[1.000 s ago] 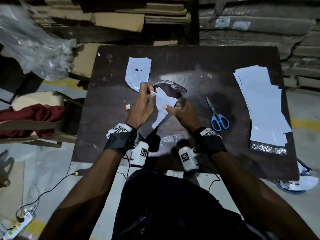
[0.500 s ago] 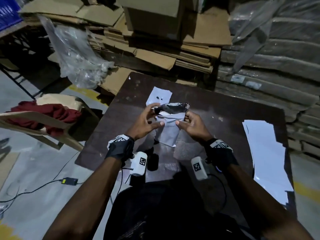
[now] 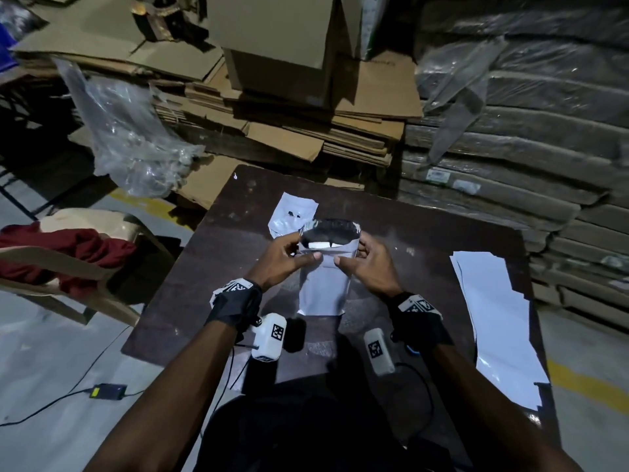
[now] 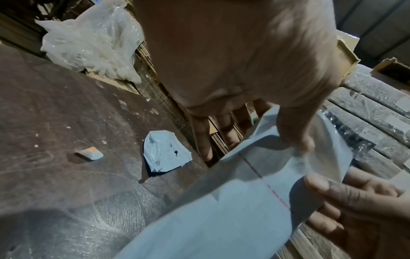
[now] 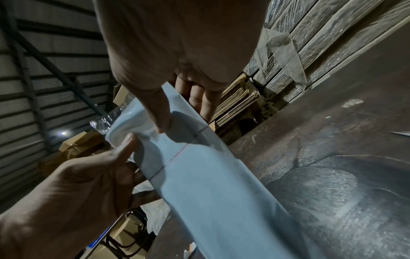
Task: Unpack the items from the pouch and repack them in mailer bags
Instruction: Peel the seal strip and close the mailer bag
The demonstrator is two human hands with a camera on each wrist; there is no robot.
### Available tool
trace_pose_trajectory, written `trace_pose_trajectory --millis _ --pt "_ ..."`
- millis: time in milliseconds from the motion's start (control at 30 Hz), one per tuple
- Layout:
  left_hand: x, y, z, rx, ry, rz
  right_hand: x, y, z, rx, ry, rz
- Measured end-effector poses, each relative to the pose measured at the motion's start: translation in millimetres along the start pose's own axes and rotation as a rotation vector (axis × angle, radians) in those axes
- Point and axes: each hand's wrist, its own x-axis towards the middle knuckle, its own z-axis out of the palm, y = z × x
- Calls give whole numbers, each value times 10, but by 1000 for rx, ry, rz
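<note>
Red cloth (image 3: 68, 247) on chair (image 3: 51, 277)

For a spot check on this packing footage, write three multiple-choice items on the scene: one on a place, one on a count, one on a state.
1. Where does the stack of flat white mailer bags lie?
A. On the table's right side
B. On the chair
C. On the floor

2. How many hands hold the white bag over the table?
A. None
B. One
C. Two

3. How is the mouth of the held bag?
A. Sealed flat
B. Pulled open
C. Tied in a knot

Answers:
1. A: the head view shows the stack on the table's right edge.
2. C: the left hand and right hand each pinch a side near the top.
3. B: the head view shows the dark inside, with something white in it.
</note>
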Motion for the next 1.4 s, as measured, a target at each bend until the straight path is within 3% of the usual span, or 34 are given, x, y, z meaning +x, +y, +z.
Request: trace_pose_trajectory --millis 200,300,467,633,833,1067,1200,1400 --pt "-26 62 -44 -226 -40 -93 -11 1 -59 18 47 17" --pt "2 121 -35 -163 -102 -89 -19 -12 -72 10 21 15" --pt "55 213 -45 -143 -38 -43 -64 -29 -46 68 97 24" --pt "95 231 -106 -103 -95 -15 -145 3 -37 137 131 72" --pt "128 182 -150 -184 -12 -47 -135 -86 -89 198 244 126" --pt "84 341 11 -66 8 127 -82 -143 -94 111 178 54" --pt "112 283 -22 -27 12 70 -23 -130 -102 74 271 89" --pt "145 235 -19 -208 -59 -69 -45 -184 -168 153 295 108"
